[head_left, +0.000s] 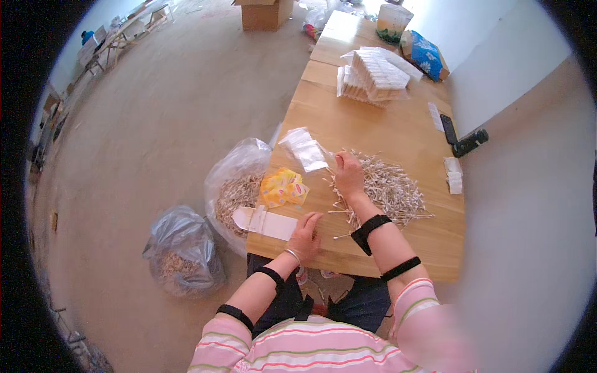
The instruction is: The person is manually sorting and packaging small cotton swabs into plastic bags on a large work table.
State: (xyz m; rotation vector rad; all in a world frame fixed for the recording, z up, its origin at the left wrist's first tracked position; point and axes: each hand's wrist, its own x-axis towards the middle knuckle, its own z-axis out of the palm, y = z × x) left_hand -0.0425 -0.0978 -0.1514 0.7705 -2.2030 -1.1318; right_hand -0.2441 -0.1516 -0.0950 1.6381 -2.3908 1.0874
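Note:
A loose heap of white-tipped cotton swabs [388, 189] spreads over the wooden table. At its left edge is my right hand [349, 176], fingers bent and pinched together; what they hold is too small to make out. Just beyond those fingertips lies a stack of clear plastic bags [305, 149]. My left hand [305, 239] rests low by the table's near edge, fingers and thumb apart, beside the right end of a long white board [273, 224]. The board's rounded left end juts past the table's side. A yellow printed packet [283, 187] lies above the board.
Packed swab bundles [376, 74] are piled farther up the table [323, 81]. A tub [393, 23] and blue bag [426, 55] stand beyond. Along the right wall lie a black cylinder [471, 143] and dark phone-like object [448, 129]. Two plastic sacks [239, 199] sit at left.

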